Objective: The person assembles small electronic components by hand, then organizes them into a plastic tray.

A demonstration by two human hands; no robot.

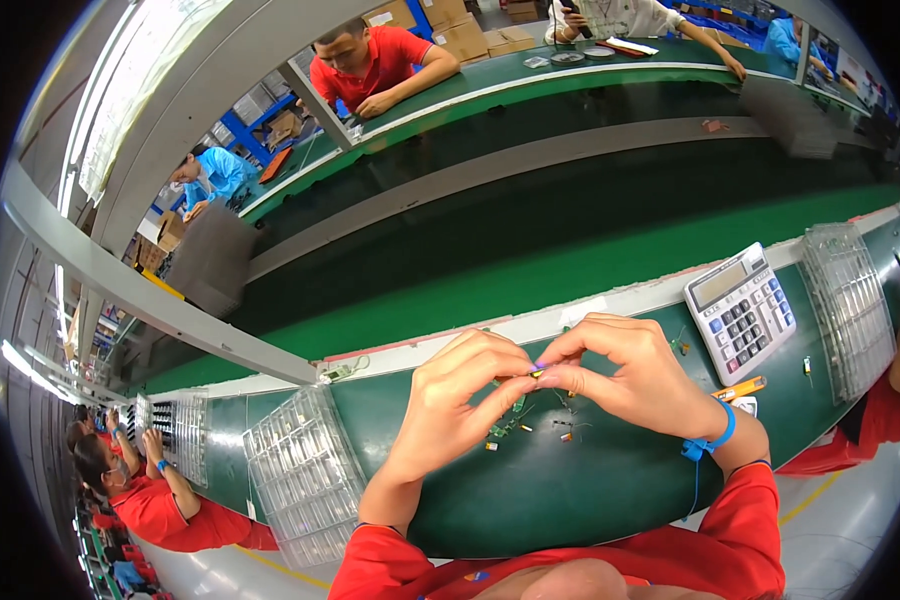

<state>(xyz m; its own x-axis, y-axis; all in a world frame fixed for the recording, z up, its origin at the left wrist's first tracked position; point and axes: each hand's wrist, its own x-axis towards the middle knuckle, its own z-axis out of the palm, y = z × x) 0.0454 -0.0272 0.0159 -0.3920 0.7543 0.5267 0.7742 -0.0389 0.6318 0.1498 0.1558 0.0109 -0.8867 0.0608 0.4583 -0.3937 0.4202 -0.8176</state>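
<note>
My left hand (465, 400) and my right hand (615, 365) meet fingertip to fingertip over the green tabletop. Between them they pinch a small purple-and-yellow part (537, 371), mostly hidden by the fingers. Just below lie several small green circuit boards with thin leads (510, 428). A little component with a white-and-orange end (567, 437) rests to their right. A blue wrist strap (708, 437) with a cord hanging from it circles my right wrist.
Left of me sits a stack of clear plastic trays (305, 465); another tray stack (850, 310) stands far right. A large calculator (740, 315) and an orange-handled tool (740, 389) lie right of my hand. Beyond runs a green conveyor belt (450, 285). Co-workers sit on both sides and opposite.
</note>
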